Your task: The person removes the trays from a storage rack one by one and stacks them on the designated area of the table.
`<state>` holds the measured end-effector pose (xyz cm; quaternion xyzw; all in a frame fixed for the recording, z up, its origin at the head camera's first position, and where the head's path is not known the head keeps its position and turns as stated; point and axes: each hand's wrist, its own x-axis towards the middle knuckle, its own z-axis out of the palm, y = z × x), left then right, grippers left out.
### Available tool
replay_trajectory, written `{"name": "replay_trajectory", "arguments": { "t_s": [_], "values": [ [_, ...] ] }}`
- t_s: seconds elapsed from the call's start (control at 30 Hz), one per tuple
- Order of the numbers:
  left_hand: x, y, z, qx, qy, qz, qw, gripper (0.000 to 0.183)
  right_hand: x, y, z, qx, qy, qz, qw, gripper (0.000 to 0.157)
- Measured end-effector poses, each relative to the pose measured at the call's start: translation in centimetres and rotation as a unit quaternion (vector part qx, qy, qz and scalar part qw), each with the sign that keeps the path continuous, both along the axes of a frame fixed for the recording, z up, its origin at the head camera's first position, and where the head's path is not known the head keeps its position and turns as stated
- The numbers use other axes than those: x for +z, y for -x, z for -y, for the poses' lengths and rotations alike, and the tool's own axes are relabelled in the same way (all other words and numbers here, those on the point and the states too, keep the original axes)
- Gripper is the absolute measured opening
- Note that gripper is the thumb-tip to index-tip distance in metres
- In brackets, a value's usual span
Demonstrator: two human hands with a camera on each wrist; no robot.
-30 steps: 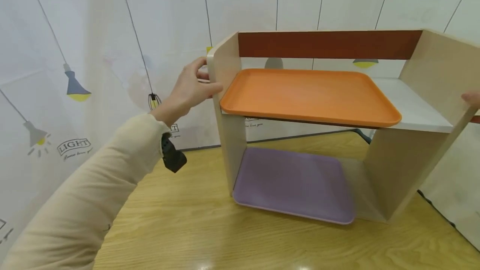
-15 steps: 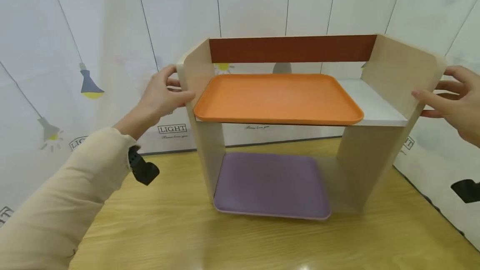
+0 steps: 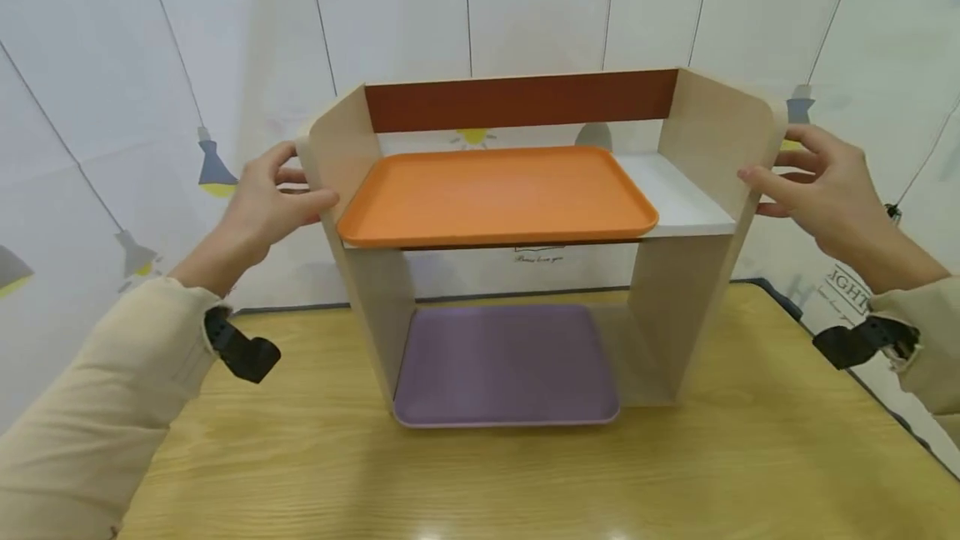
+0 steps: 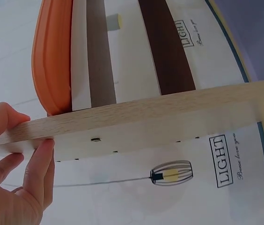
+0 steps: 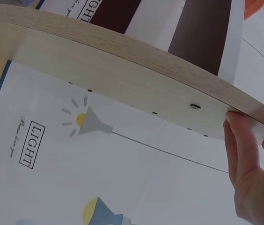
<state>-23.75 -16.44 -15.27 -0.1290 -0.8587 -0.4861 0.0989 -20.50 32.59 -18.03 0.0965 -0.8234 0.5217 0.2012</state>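
Shelf unit (image 3: 525, 101) upright over the desk (image 3: 480, 482), centred between the two hands, long axis running left to right across the person's front. Left hand (image 3: 262, 207) grips the front edge of the left side panel (image 3: 345, 140), thumb inside, fingers outside; right hand (image 3: 825, 190) mirrors it on the right side panel (image 3: 720, 136). Neither hand is nearer: both touch the unit, near shelf height. Orange tray (image 3: 498, 194) sits on the white shelf board (image 3: 671, 190), hard over toward the left panel, so its near-left corner lies just beside the left thumb; purple tray (image 3: 510, 365) on the bottom level, also leftward. Against the frame 1.0 s ago: unit now stands farther left relative to the backdrop (image 3: 540, 7) prints and the desk's back right corner, and squarer to view; right hand, then barely at the picture's edge, now fully visible. Trays look unchanged on their levels. Slid or lifted: cannot tell.
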Motion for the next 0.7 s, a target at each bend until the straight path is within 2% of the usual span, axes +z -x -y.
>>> {"name": "replay_trajectory", "arguments": {
  "t_s": [0.2,0.4,0.7],
  "values": [
    [0.0,0.3,0.8,0.012,0.010,-0.019,0.9997,0.054,0.5,1.1,0.9,0.016,0.015,0.008,1.000,0.049],
    [-0.2,0.5,1.4,0.019,0.009,-0.021,0.9996,0.055,0.6,2.0,1.5,0.031,0.035,-0.001,0.999,0.050],
    [-0.1,0.7,2.1,0.025,0.016,-0.028,0.9992,0.056,0.9,2.8,2.2,0.019,0.014,-0.002,1.000,0.052]
  ]
}}
